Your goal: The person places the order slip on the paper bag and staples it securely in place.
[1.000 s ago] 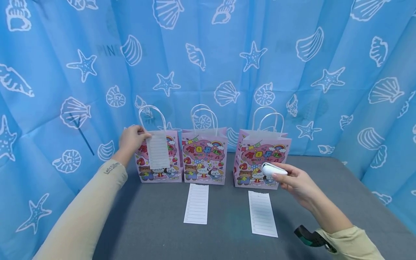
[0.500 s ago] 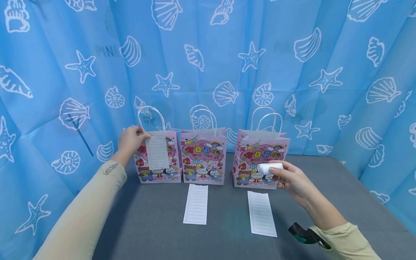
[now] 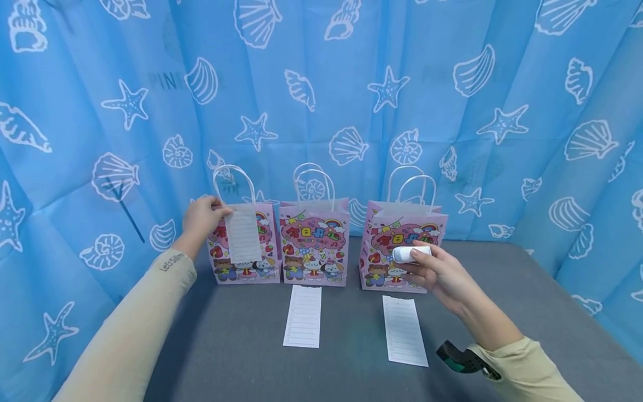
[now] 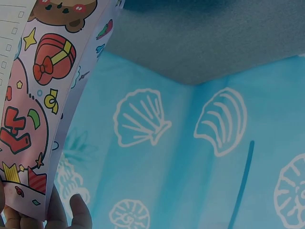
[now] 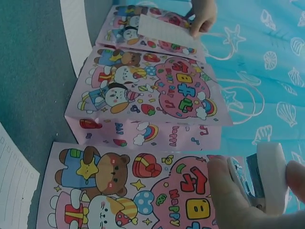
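My left hand point(image 3: 201, 220) pinches a ruled paper slip point(image 3: 243, 235) against the top edge of the left pink gift bag point(image 3: 269, 245). The slip hangs down over the bag's printed front. In the left wrist view fingers point(image 4: 81, 210) reach behind the bag's rim point(image 4: 28, 212). My right hand point(image 3: 444, 276) holds a small white stapler point(image 3: 409, 254) between thumb and fingers, in front of the right pink gift bag point(image 3: 380, 243). The right wrist view shows the stapler point(image 5: 272, 176) with its jaws apart and nothing between them.
A matching middle gift bag point(image 3: 314, 245) stands upright between the other two. One ruled slip point(image 3: 303, 317) lies on the grey table point(image 3: 241, 335) before it, another slip point(image 3: 404, 330) before the right bag. A blue shell-patterned curtain point(image 3: 301, 72) hangs behind.
My right hand has moved slightly left with the stapler, turning it a little. The left hand keeps its pinch on the slip and bag; slips and bags stay put.
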`<act>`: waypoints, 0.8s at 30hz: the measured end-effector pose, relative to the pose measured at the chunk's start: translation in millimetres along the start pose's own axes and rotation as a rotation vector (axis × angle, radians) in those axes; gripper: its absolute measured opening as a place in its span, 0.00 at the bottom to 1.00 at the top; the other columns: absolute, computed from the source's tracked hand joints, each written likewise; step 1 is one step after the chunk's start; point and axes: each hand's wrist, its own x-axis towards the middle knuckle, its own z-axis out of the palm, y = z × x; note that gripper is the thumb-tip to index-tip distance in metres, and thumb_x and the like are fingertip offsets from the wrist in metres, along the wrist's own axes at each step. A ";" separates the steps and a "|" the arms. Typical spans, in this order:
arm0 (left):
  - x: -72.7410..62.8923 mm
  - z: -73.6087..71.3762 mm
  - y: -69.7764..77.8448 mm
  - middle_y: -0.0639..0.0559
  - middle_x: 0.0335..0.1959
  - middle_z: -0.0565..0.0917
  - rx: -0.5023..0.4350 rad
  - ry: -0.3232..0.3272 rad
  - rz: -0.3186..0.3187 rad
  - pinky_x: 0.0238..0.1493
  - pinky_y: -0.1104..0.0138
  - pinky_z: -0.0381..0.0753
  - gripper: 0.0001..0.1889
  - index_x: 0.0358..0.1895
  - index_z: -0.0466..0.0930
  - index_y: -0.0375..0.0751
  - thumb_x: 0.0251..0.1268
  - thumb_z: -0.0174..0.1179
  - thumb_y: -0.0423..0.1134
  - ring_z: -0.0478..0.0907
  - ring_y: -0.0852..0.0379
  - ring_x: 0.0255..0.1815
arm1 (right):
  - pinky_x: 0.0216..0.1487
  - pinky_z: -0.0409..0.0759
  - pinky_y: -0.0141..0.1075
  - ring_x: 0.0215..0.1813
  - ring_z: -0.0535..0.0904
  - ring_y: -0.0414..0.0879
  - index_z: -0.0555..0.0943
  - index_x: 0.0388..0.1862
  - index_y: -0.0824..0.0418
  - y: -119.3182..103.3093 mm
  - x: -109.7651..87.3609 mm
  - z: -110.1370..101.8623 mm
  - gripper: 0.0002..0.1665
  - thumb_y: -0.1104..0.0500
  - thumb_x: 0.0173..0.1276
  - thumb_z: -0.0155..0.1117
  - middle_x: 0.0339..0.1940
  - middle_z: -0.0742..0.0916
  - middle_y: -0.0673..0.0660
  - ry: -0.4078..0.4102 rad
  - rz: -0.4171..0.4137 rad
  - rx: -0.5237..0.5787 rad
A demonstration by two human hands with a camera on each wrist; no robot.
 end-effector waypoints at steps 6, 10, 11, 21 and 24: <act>-1.3 -0.1 1.1 0.40 0.31 0.78 -0.012 0.001 0.004 0.58 0.47 0.65 0.15 0.36 0.75 0.32 0.70 0.60 0.44 0.71 0.45 0.33 | 0.52 0.79 0.40 0.48 0.81 0.40 0.56 0.66 0.69 -1.1 1.3 3.6 0.29 0.56 0.77 0.52 0.48 0.80 0.49 0.007 0.008 0.082; -1.2 -0.1 0.7 0.39 0.32 0.78 -0.018 0.007 0.006 0.63 0.46 0.61 0.15 0.36 0.75 0.32 0.70 0.60 0.44 0.71 0.44 0.33 | 0.52 0.79 0.44 0.50 0.79 0.40 0.58 0.65 0.65 -1.4 1.7 7.0 0.25 0.55 0.78 0.51 0.49 0.79 0.49 -0.007 -0.016 0.113; -1.3 -0.3 0.7 0.39 0.32 0.78 -0.021 0.008 0.005 0.64 0.46 0.61 0.15 0.36 0.75 0.32 0.70 0.60 0.44 0.72 0.44 0.33 | 0.52 0.79 0.45 0.50 0.79 0.41 0.58 0.64 0.64 -1.3 2.1 8.0 0.24 0.55 0.78 0.50 0.50 0.79 0.49 -0.017 -0.027 0.123; -2.7 0.4 -0.4 0.39 0.33 0.78 -0.019 0.006 -0.005 0.57 0.47 0.65 0.15 0.37 0.76 0.32 0.70 0.59 0.44 0.72 0.44 0.34 | 0.51 0.75 0.38 0.49 0.76 0.45 0.55 0.60 0.56 0.1 7.7 20.6 0.19 0.46 0.81 0.38 0.49 0.75 0.51 0.010 -0.001 0.147; -2.1 0.9 -0.1 0.39 0.33 0.78 -0.021 0.010 -0.001 0.55 0.47 0.66 0.15 0.37 0.76 0.33 0.70 0.59 0.44 0.72 0.44 0.33 | 0.46 0.72 0.35 0.46 0.72 0.45 0.53 0.60 0.55 -0.5 9.7 25.2 0.22 0.42 0.80 0.35 0.48 0.72 0.52 0.054 0.026 0.144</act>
